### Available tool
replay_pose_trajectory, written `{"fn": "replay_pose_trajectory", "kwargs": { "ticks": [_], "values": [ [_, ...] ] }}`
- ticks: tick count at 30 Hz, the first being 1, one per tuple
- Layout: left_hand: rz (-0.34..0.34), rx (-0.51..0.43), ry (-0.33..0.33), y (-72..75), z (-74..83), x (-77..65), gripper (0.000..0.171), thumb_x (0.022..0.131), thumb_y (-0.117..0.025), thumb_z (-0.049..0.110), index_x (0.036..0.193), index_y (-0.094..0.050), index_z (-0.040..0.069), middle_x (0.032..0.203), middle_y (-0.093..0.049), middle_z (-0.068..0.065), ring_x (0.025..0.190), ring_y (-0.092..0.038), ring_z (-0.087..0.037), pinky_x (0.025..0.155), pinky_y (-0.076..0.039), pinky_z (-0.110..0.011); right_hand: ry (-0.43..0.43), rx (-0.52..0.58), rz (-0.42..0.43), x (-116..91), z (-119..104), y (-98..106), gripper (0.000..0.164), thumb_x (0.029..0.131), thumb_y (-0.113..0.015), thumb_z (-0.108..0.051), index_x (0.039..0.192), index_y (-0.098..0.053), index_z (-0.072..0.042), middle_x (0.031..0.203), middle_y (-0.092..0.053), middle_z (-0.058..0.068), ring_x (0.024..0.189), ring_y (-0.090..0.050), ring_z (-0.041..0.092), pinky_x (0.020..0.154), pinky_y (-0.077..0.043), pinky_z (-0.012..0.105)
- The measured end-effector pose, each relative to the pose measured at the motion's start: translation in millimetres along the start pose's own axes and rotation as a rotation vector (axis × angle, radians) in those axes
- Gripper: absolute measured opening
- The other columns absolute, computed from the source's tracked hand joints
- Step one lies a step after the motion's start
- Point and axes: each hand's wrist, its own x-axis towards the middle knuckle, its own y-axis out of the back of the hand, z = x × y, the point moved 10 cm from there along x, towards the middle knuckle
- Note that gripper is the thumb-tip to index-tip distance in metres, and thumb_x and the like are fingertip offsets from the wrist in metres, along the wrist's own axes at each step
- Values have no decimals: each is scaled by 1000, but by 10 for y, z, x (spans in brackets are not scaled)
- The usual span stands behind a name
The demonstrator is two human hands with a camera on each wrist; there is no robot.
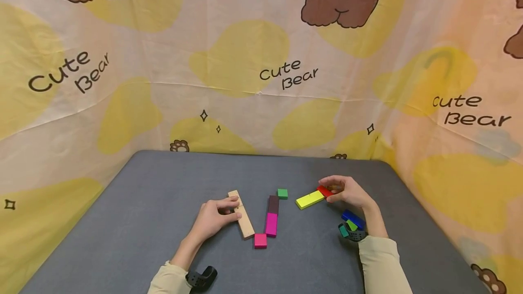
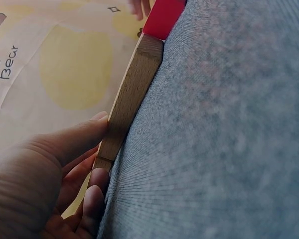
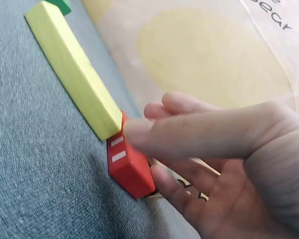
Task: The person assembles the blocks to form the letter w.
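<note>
My left hand [image 1: 214, 219] pinches a row of plain wooden blocks [image 1: 246, 226], with a seam across its upper part. In the left wrist view, the thumb and fingertips touch the wood [image 2: 132, 94]. At the row's near end lies a pink-red block [image 1: 260, 241]. My right hand [image 1: 346, 191] holds a red block [image 1: 324, 191] between thumb and fingers, against the end of a yellow block [image 1: 309, 200]. White marks show on the red block [image 3: 134, 172] in the right wrist view; the thumb partly covers it.
Between the hands, a magenta block [image 1: 271, 225] and a dark maroon block [image 1: 273, 204] form a line, with a green block [image 1: 283, 193] at its far end. Blue [image 1: 353, 219], light green [image 1: 351, 225] and teal [image 1: 343, 231] blocks lie by the right wrist. A printed cloth surrounds the grey table [image 1: 184, 171].
</note>
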Motion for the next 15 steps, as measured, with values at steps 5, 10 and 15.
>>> {"fn": "replay_pose_trajectory", "kwargs": {
  "ticks": [5, 10, 15],
  "values": [
    [0, 6, 0, 6, 16, -1, 38, 78, -86, 27, 112, -77, 14, 122, -67, 4, 93, -66, -10, 75, -49, -27, -41, -50, -34, -25, 93, 4, 62, 75, -74, 15, 133, -61, -2, 149, -39, 24, 140, -25, 44, 94, -46, 47],
    [3, -1, 0, 3, 24, -8, 38, 78, -86, 25, 112, -77, 12, 123, -67, 2, 95, -66, -11, 76, -49, -26, -35, -71, -60, -34, 109, -16, 67, 72, -69, 20, 134, -60, -3, 153, -27, 29, 139, -23, 49, 87, -50, 44],
    [6, -2, 4, 3, 26, -10, 38, 78, -86, 26, 112, -77, 12, 123, -67, 3, 94, -66, -11, 76, -49, -27, -56, -84, -55, -3, 125, -35, 69, 71, -66, 23, 134, -62, -6, 151, -36, 25, 137, -29, 48, 85, -51, 43]
  ]
}}
